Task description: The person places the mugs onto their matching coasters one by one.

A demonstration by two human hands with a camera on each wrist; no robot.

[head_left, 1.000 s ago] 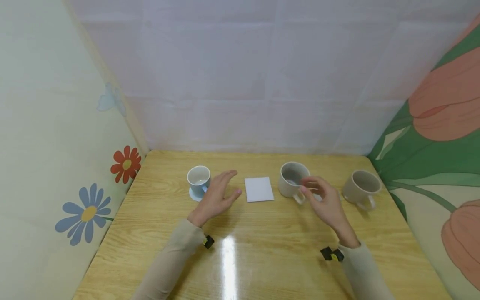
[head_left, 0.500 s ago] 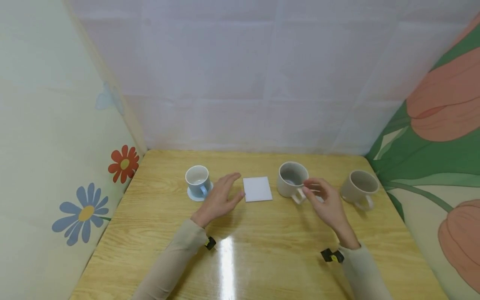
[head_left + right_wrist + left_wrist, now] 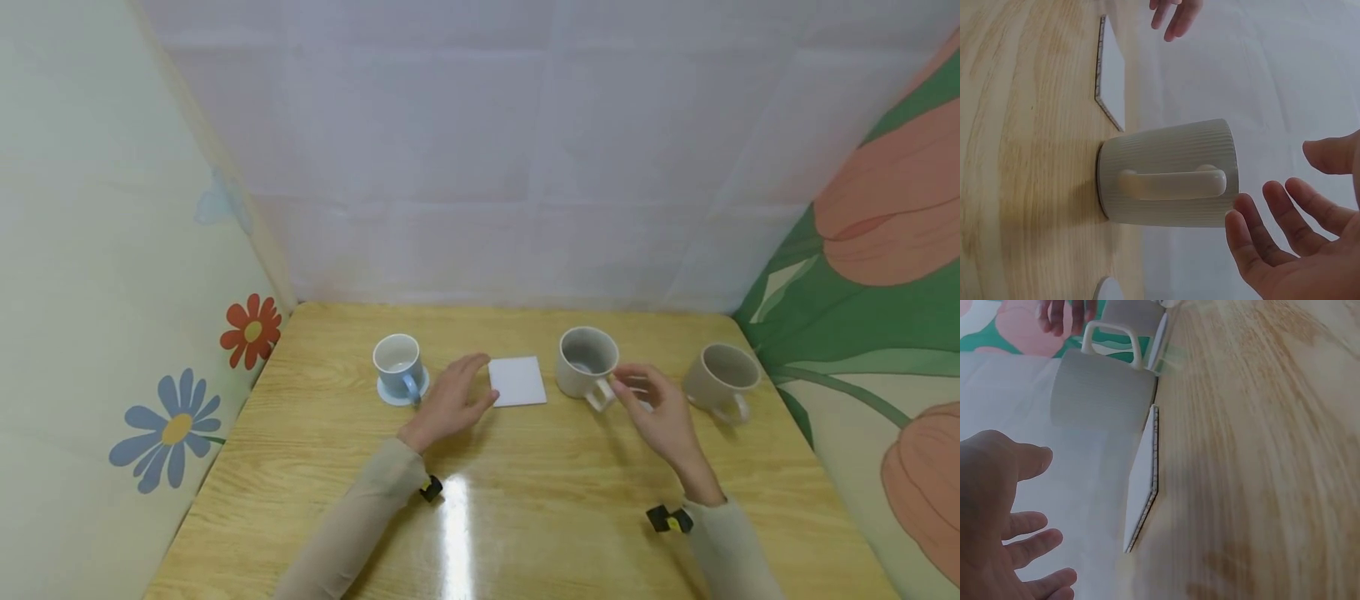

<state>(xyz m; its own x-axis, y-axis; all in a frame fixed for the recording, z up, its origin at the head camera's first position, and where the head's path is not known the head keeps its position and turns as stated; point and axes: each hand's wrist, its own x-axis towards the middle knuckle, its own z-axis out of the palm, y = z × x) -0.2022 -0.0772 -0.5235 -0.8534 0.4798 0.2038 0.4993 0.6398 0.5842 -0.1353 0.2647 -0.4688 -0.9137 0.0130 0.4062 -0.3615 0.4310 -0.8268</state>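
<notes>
A pale creased cloth (image 3: 495, 158) hangs behind the wood-grain table (image 3: 555, 525), between a daisy-printed panel (image 3: 105, 292) and a tulip-printed panel (image 3: 877, 312).

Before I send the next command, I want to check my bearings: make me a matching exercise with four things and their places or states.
Things
1. Blue mug
2. White square coaster
3. Ribbed mug
4. Left hand

Places or states
A. Upright, next to the right hand
B. On a round blue coaster
C. Open, beside the square coaster
D. Flat, with nothing on it

Pairs: 1-B, 2-D, 3-A, 4-C
</notes>
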